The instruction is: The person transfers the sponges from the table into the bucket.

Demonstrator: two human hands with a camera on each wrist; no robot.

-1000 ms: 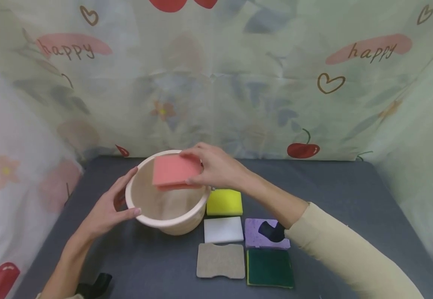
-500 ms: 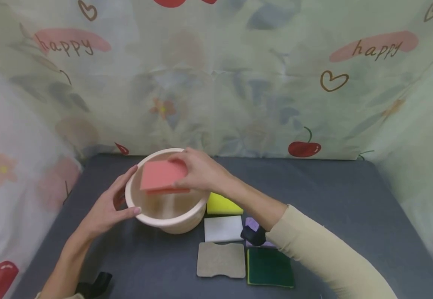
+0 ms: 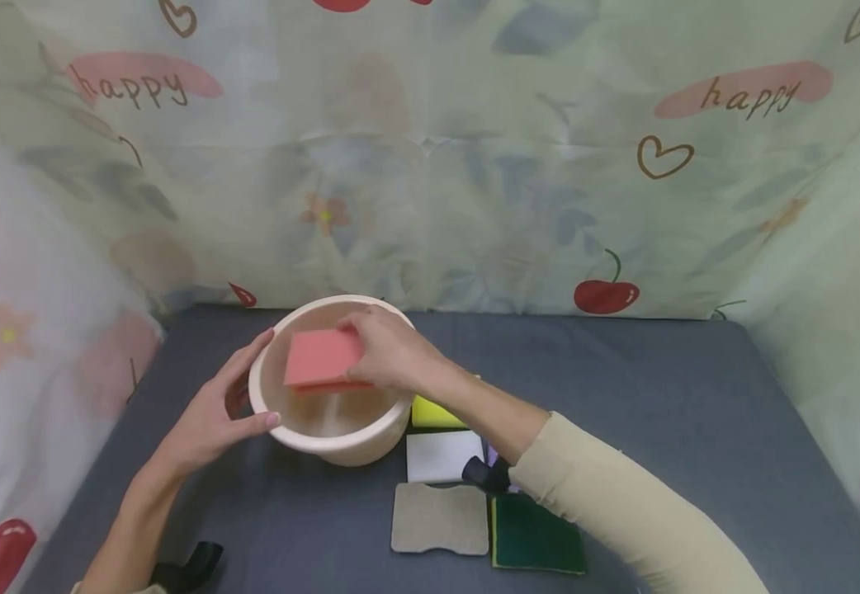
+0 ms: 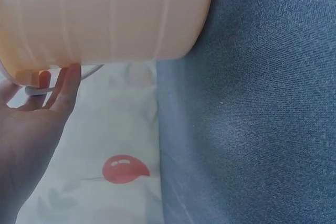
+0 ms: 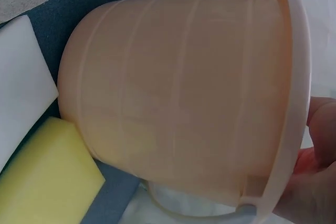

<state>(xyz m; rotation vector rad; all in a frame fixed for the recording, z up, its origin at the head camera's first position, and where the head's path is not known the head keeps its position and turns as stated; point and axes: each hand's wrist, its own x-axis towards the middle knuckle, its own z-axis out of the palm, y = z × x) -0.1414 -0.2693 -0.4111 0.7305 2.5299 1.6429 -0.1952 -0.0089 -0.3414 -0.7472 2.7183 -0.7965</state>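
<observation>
Placing, I judge: my right hand [image 3: 393, 351] pinches the pink sponge [image 3: 318, 356], my left hand [image 3: 210, 415] grips the bucket [image 3: 361, 448]; next, lower and release inside.

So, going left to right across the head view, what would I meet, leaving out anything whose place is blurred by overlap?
Left hand → pink sponge → gray pad → dark green pad.

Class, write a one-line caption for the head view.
The right hand holds a pink sponge at the mouth of a cream bucket, its rim gripped by the left hand.
</observation>
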